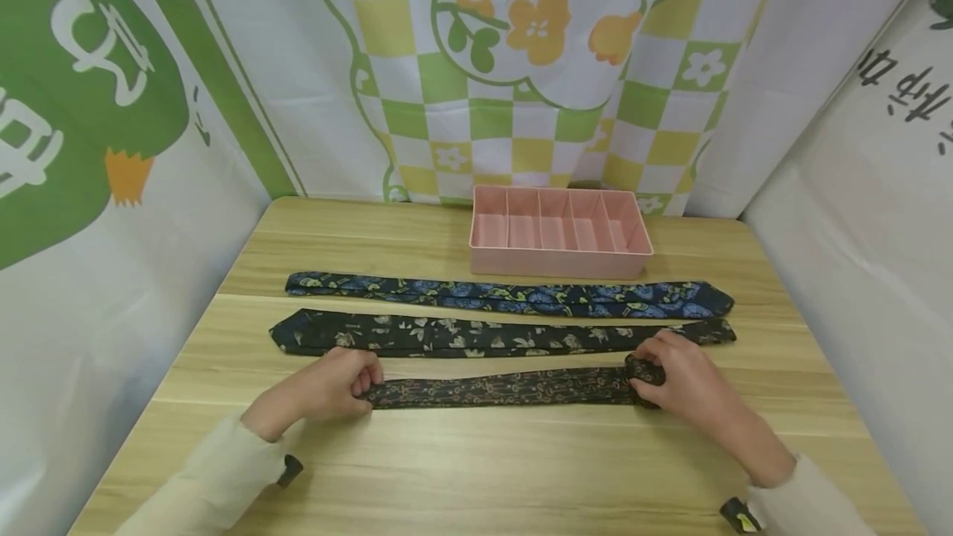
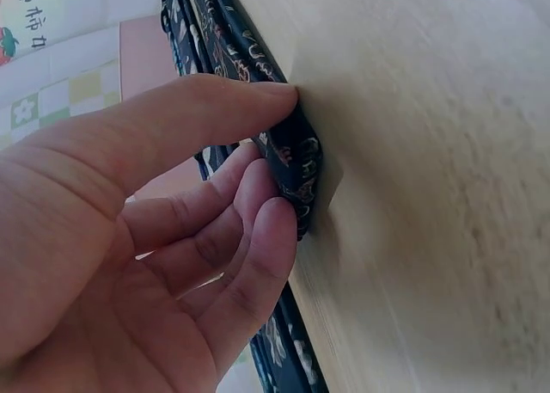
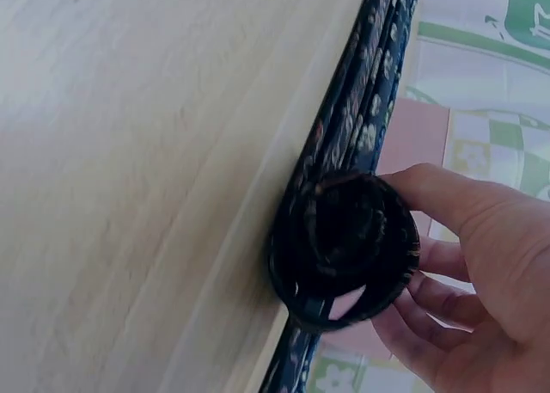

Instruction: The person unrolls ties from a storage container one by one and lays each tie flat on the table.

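Observation:
Nearest to me lies a dark necktie [image 1: 499,388] with a small brownish pattern, stretched left to right along the wooden table. Its left end is between the thumb and fingertips of my left hand [image 1: 328,390]; the left wrist view shows this tip [image 2: 296,165] pinched at its edges. The other end is coiled into a loose roll [image 3: 339,230], standing on its edge. My right hand [image 1: 692,383] holds that roll with thumb and curled fingers. Behind it lie a black necktie [image 1: 462,337] with pale flowers and a navy necktie [image 1: 521,298] with blue and yellow figures, both straight.
A pink box [image 1: 562,263] with several narrow compartments stands at the back of the table [image 1: 476,478], right of the middle. Patterned cloth [image 1: 491,122] hangs behind it, and printed white sheets [image 1: 856,213] close off both sides.

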### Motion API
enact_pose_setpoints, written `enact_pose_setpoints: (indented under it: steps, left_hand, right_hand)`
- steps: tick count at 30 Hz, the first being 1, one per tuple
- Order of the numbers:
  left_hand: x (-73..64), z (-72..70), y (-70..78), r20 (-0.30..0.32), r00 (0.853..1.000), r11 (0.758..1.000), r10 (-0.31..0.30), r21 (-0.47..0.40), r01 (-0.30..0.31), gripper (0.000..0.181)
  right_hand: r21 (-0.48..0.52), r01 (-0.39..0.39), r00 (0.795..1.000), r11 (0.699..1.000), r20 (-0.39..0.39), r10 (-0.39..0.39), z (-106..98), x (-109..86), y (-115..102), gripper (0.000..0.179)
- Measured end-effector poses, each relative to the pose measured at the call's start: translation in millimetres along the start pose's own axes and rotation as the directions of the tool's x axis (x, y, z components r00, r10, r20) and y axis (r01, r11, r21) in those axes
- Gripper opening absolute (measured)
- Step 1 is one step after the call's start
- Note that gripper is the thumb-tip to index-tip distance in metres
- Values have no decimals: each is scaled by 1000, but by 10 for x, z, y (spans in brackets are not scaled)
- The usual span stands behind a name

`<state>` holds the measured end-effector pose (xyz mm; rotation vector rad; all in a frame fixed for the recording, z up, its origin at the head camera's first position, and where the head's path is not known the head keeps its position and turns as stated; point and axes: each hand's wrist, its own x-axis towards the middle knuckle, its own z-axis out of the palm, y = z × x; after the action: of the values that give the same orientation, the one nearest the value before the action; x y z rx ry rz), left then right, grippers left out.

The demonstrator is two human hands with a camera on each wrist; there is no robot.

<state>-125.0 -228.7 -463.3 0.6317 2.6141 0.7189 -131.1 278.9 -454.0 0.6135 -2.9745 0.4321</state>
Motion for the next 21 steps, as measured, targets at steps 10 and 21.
enact_pose_setpoints:
  steps: [10,21]
  left_hand:
    - [-108,-93,-107,-6,1000,999,-30,13,30,31]
    - [-113,-117,-115,12,997,997,-77,26,76,31]
  right_hand:
    - [75,-107,993,991,56,103,-109,-83,135,28]
    - [55,-9,1000,998,23,8,-151,28,-121,25]
